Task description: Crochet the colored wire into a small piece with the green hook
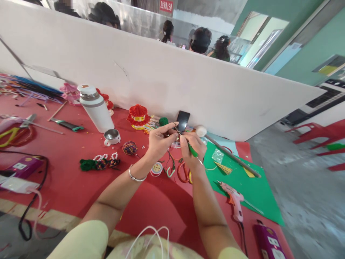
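Note:
My left hand (161, 141) and my right hand (193, 149) meet above the red table (151, 201). Between thumb and index finger, my left hand pinches something small and dark that I cannot make out. A green-handled tool (192, 150) is gripped in my right hand, its tip near the left fingertips. Just behind the hands a black phone (183, 120) leans on the white partition. Below them lie a thread spool (156, 168) and red-handled scissors (183, 173). A multicoloured yarn ball (129, 148) sits to the left.
At left stand a white thermos (95, 109) and a metal cup (112, 136), near a green-handled cutter (67, 124). A green sheet (258, 190) lies at right with a rod (231, 154) and a pink glue gun (234, 199). People sit behind the partition (161, 68).

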`<state>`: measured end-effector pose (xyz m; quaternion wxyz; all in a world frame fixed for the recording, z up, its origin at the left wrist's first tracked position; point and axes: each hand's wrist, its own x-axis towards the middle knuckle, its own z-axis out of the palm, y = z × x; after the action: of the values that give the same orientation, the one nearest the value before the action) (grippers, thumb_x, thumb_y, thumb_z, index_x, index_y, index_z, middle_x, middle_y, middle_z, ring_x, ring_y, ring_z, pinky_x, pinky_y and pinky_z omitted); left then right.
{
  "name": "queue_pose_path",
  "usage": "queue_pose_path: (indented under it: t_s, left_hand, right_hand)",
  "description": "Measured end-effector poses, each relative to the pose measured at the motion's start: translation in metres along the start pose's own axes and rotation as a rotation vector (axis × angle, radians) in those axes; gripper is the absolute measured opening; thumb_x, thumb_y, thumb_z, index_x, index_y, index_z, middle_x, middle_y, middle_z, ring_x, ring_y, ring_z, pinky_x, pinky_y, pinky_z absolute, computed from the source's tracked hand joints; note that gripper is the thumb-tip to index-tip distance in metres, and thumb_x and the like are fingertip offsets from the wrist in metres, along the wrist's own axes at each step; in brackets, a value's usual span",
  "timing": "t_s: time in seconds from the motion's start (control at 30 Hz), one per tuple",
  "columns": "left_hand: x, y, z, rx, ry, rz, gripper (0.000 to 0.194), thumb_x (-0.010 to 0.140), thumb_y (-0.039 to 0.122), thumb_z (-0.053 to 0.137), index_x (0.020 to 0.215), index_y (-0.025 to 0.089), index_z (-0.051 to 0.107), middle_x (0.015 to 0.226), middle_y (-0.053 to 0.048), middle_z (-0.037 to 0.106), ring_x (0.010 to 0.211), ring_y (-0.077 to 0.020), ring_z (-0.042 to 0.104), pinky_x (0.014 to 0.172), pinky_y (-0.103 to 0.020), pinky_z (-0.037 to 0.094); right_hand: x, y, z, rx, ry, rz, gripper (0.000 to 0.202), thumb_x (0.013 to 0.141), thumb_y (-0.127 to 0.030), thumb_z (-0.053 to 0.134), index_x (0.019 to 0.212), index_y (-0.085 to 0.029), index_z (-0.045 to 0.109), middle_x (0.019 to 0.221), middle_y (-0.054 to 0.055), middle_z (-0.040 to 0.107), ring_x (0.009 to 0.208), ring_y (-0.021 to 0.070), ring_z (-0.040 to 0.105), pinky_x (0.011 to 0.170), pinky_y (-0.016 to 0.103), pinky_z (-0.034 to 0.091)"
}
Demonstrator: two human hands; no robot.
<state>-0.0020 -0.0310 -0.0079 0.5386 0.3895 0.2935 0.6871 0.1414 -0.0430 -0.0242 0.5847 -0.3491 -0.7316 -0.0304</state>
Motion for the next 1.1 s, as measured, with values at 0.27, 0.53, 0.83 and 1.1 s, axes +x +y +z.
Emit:
queue_pose_path:
  t_s: [0.27,0.53,0.83,1.1]
  left_hand:
    - [0.008,0.009,-0.005,-0.297,-0.096,-0.481,0.039,0.056,0.011,0.094,0.093,0.014,0.084,0.063,0.002,0.068,0.049,-0.0045,0.051,0.040,-0.015,0.027]
    - [0.019,0.016,-0.019,-0.252,-0.176,-0.525,0.036,0.057,0.008,0.089,0.093,0.010,0.083,0.060,0.001,0.065,0.049,-0.0051,0.053,0.039,-0.015,0.024]
    - [0.022,0.023,-0.025,-0.091,-0.169,-0.424,0.028,0.054,0.014,0.091,0.081,0.013,0.085,0.058,-0.002,0.069,0.047,-0.0075,0.057,0.037,-0.017,0.026]
    - [0.025,0.027,-0.034,-0.038,-0.252,-0.429,0.020,0.058,0.013,0.087,0.077,0.014,0.084,0.058,-0.001,0.069,0.046,-0.0075,0.057,0.039,-0.018,0.033]
  right_hand:
    - [-0.022,0.019,0.020,-0.066,0.096,-0.102,0.016,0.105,-0.036,0.065,0.113,-0.026,0.075,0.111,0.010,0.084,0.102,0.0247,0.083,0.092,0.041,0.070]
    - [-0.006,0.030,-0.006,0.088,-0.093,-0.077,0.024,0.103,-0.041,0.072,0.121,-0.027,0.081,0.117,0.009,0.087,0.106,0.0260,0.084,0.095,0.043,0.071]
    - [0.003,0.029,-0.020,0.184,-0.167,-0.114,0.033,0.099,-0.033,0.079,0.132,-0.033,0.081,0.117,0.005,0.089,0.101,0.0243,0.086,0.088,0.038,0.073]
    - [0.006,0.020,-0.028,0.256,-0.221,-0.089,0.037,0.098,-0.026,0.079,0.135,-0.035,0.080,0.118,0.004,0.089,0.103,0.0236,0.087,0.091,0.037,0.073]
